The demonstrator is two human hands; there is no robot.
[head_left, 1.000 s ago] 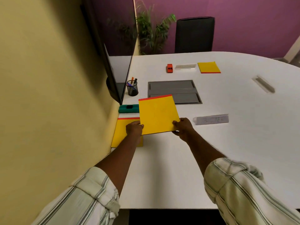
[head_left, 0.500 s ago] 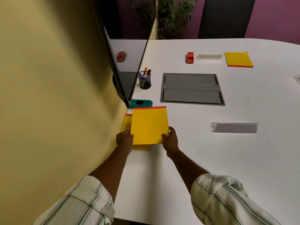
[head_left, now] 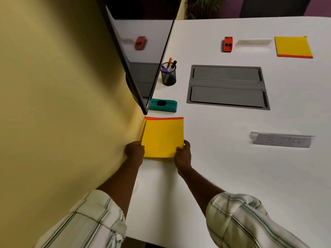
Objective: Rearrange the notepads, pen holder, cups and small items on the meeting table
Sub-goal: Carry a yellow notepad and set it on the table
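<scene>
A yellow notepad [head_left: 163,136] with a red top strip lies almost squarely on a second yellow notepad [head_left: 143,127], whose left edge and near edge peek out. My left hand [head_left: 134,150] grips the top pad's near left corner and my right hand [head_left: 182,153] grips its near right corner. A black mesh pen holder [head_left: 168,76] with pens stands farther back by the wall screen. A third yellow notepad [head_left: 293,46] lies at the far right.
A green eraser block [head_left: 163,105] lies just beyond the stacked pads. A grey cable hatch [head_left: 227,86] is set into the white table [head_left: 232,176]. An orange stapler [head_left: 227,44], a clear name stand [head_left: 254,43] and a nearer name stand [head_left: 282,140] lie around. A black wall screen [head_left: 143,56] overhangs the left edge.
Both hands carried the top yellow notepad left and down until it lay over the second notepad by the wall. The camera also tilted lower.
</scene>
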